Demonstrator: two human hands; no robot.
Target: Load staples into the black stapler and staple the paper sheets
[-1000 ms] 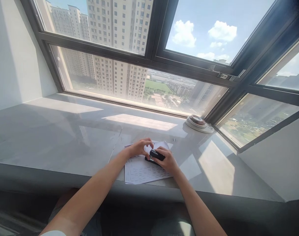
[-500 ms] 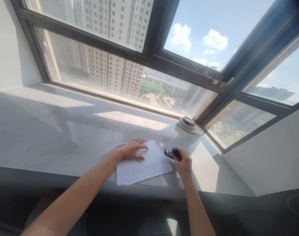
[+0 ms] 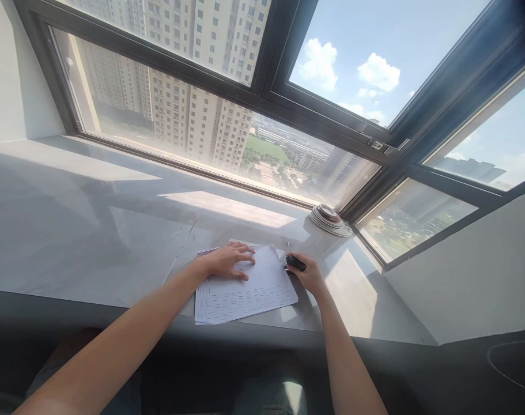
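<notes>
A stack of printed white sheets (image 3: 249, 288) lies on the grey marble windowsill (image 3: 93, 230) near its front edge. My left hand (image 3: 225, 262) rests flat on the upper left of the sheets, fingers stretched out. My right hand (image 3: 308, 275) is closed around a small black stapler (image 3: 294, 263), held at the sheets' upper right corner, just off the paper's edge. Both forearms reach in from below.
A round stack of flat discs (image 3: 330, 219) sits in the far corner of the sill by the window frame. A tiny metal piece (image 3: 287, 245) lies just beyond the stapler. Dark window frames (image 3: 262, 95) rise behind; a white wall (image 3: 461, 276) closes the right side.
My right hand lifted the stapler off the sheets, swung it out to the right, then brought it back beside the paper's top right corner. My left hand flattened on the sheets.
</notes>
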